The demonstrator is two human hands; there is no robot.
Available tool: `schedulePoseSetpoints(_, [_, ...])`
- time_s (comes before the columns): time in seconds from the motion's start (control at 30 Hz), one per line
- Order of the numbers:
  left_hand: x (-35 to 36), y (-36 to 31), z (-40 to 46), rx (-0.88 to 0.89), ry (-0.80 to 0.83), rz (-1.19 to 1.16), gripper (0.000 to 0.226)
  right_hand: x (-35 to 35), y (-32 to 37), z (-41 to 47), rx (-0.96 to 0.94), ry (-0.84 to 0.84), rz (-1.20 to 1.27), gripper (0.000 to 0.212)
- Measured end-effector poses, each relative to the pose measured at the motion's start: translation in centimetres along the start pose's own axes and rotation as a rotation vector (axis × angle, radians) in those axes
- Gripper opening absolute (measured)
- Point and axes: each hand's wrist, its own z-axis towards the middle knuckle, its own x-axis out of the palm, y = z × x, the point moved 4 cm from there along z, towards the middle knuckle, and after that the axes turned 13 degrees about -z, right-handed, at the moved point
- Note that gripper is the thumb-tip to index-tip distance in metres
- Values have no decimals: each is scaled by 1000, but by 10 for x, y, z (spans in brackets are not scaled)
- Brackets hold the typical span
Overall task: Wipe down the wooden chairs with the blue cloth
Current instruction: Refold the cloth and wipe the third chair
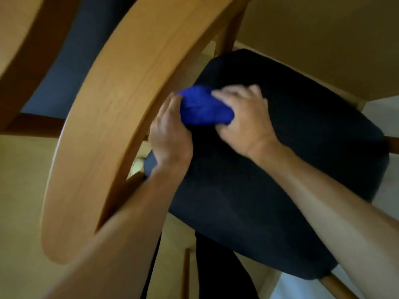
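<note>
I see a dark seat (280,169) carrying the blue cloth (205,108), bunched near the curved wooden backrest (112,117). The chair stands on a pale floor (21,190), beside another chair (26,39).

Both my hands grip the bunched blue cloth (204,108) over the dark seat cushion (280,169). My left hand (170,134) sits just beside the curved wooden backrest (112,117), my right hand (244,117) opposite.

The cloth (205,108) sits on the back part of the chair seat (291,158), between the left hand (170,134) and the right hand (244,117), which both hold it. The chair back (121,108) curves just left of the hands. A second chair's back (23,50) stands further left.
</note>
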Motion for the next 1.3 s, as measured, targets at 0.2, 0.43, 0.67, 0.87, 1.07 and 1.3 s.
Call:
schedulePoseSetpoints(0.2, [-23, 19, -82, -124, 105, 84, 67, 5, 3, -55, -237, 180, 81, 60])
schedulePoseSetpoints(0.43, [25, -55, 64, 83, 63, 57, 45, -37, -46, 54, 159, -183, 123, 53])
schedulePoseSetpoints(0.67, [9, -31, 12, 130, 105, 78, 44, -17, -24, 17, 25, 5, 110, 64])
schedulePoseSetpoints(0.87, [-4, -8, -79, 73, 266, 198, 56, -12, -25, -35, -198, 237, 173, 60])
schedulePoseSetpoints(1.07, [24, -48, 25, 139, 95, 55, 57, -49, -54, 55, 4, -19, 18, 63])
schedulePoseSetpoints(1.3, [30, -49, 33, 175, 46, 99, 49, -31, -44, 41, 63, -17, 60, 54])
